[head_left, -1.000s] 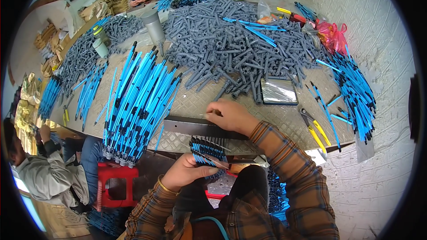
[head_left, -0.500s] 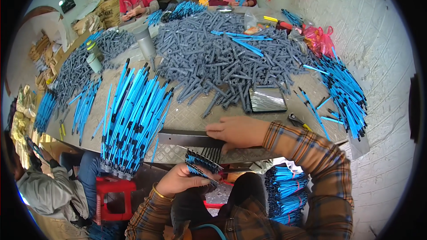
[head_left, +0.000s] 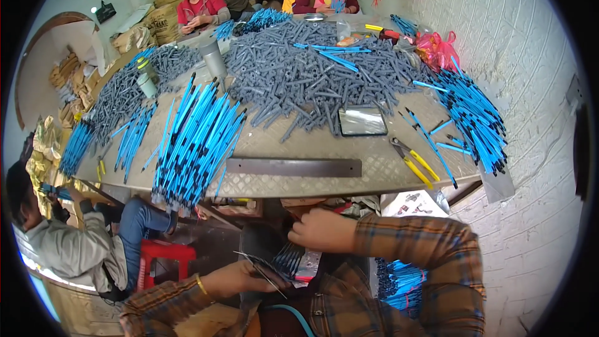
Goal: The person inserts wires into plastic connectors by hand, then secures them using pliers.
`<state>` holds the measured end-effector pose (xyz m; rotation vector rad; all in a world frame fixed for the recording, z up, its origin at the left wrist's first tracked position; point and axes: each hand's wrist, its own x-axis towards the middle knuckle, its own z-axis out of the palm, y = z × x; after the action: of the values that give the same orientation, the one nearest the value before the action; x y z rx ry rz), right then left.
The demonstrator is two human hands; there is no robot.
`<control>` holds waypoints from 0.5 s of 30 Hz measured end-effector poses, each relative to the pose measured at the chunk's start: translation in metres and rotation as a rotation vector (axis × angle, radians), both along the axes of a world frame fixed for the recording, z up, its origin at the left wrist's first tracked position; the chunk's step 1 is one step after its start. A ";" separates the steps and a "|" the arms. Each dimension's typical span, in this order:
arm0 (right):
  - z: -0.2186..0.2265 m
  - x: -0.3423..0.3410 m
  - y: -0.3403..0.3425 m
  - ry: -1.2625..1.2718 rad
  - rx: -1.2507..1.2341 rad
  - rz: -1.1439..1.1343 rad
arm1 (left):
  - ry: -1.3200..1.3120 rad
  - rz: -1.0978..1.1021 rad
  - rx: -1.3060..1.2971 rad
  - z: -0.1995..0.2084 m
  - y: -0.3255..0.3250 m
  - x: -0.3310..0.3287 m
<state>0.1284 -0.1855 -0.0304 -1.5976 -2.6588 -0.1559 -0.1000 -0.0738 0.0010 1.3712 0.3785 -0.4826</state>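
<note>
My left hand (head_left: 236, 279) is low over my lap, fingers wrapped round a bundle of thin blue-and-black rods (head_left: 288, 259). Thin stiff strands stick out past its fingers. Just above the bundle's far end is my right hand (head_left: 323, 231), its fingers curled together; whatever they may pinch is hidden. A flat dark metal bar (head_left: 293, 167) lies along the table's near edge, beyond both hands. Left of it, a large stack of blue rods with black fittings (head_left: 198, 143) rests on the table, its near ends over the edge.
Grey plastic tubes (head_left: 312, 78) are heaped mid-table. A shiny-topped flat box (head_left: 363, 122), yellow-handled pliers (head_left: 415, 161) and more blue rods (head_left: 471, 122) lie to the right. A person (head_left: 75, 243) sits at left near a red stool (head_left: 163, 261); others work across the table.
Both hands have come down from the table's edge toward my lap, the left still holding the bundle. My right hand has left the metal bar, and its fingers have curled. The view has shifted.
</note>
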 end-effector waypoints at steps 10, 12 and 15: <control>-0.067 -0.058 -0.047 0.897 -0.716 0.046 | 0.208 0.201 0.078 0.033 -0.042 -0.052; -0.080 -0.067 -0.060 0.957 -0.679 0.108 | -0.236 0.179 0.324 0.018 -0.049 -0.056; -0.096 -0.075 -0.072 1.094 -0.616 0.204 | -0.666 0.058 0.717 0.030 -0.061 -0.039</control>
<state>0.0535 -0.2577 -0.1264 -0.9594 -1.9636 1.2426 -0.1392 -0.1343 0.0310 2.1035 0.0260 0.2074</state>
